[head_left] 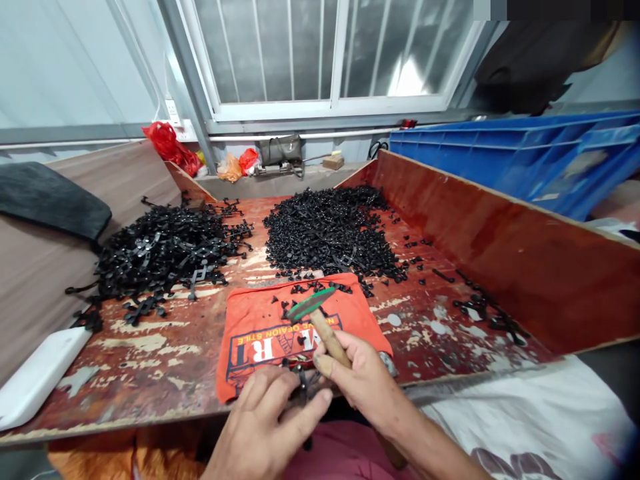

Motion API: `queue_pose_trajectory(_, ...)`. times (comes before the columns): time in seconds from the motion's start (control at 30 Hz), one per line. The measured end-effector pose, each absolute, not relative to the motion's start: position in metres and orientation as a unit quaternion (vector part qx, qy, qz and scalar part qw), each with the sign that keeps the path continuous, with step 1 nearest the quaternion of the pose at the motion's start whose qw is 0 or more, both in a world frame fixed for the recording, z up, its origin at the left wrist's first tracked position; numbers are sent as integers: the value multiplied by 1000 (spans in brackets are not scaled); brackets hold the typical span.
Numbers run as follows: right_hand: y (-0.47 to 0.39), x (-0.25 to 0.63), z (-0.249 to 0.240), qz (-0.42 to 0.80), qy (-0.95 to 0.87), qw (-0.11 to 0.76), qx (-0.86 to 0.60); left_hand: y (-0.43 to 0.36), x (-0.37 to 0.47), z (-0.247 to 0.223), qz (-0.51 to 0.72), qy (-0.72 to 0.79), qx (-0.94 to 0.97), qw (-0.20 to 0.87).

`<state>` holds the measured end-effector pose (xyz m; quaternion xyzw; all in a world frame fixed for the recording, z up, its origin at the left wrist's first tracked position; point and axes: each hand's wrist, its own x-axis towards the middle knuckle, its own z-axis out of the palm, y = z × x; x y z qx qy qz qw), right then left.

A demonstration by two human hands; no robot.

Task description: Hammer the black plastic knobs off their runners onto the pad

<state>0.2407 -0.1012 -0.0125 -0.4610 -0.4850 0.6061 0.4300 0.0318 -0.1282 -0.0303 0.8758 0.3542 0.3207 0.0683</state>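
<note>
In the head view, the right grip (363, 373) is closed round the wooden handle of a hammer (324, 328), its green-edged head over the orange cloth (357, 327); whether it touches the cloth is unclear. The left grip (267, 420), beside it, has thumb and fingers spread around a black part (303, 379); I cannot tell whether they pinch it. Both hands cover the cloth's near edge, and the hammer hides some of its print.

Small black pieces dot the cloth, and beyond the grips rises a pile of small black pieces (320, 230). Ahead and left of the left grip is a heap of branching black parts (160, 247), with a white slab-like object (45, 377) nearer. Right of the right grip, black scraps (490, 313) lie along a red side board (480, 240); a blue crate (465, 150) stands behind it.

The tabletop (190, 380) is red-brown, its finish worn to pale patches. Farthest from the grips, a white-framed window (270, 60) is set in metal-clad walls.
</note>
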Motion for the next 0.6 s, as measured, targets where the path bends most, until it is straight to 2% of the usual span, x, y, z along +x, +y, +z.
queue_pose_trajectory(0.07,-103,247,-11,590,-479,446,-473,-131,26,-22,367,459,789,178)
queue_pose_trajectory(0.17,-107,252,-6,555,-486,456,-497,-133,21,-12,381,584,582,417)
queue_pose_trajectory(0.23,-112,250,-4,532,-500,450,-514,-131,26,-8,367,563,468,573)
queue_pose_trajectory(0.3,-117,243,-7,515,-519,434,-527,-128,38,-6,382,512,375,672)
queue_pose_trajectory(0.4,-122,237,-13,527,-542,398,-520,-123,55,0,408,485,263,727)
queue_pose_trajectory(0.5,-114,246,-11,526,-587,364,-496,-118,53,10,416,542,221,697)
queue_pose_trajectory(0.57,-100,255,-5,437,-650,319,-533,-116,40,17,426,588,234,646)
queue_pose_trajectory(0.6,-91,258,-1,344,-685,281,-577,-115,32,20,428,603,247,626)
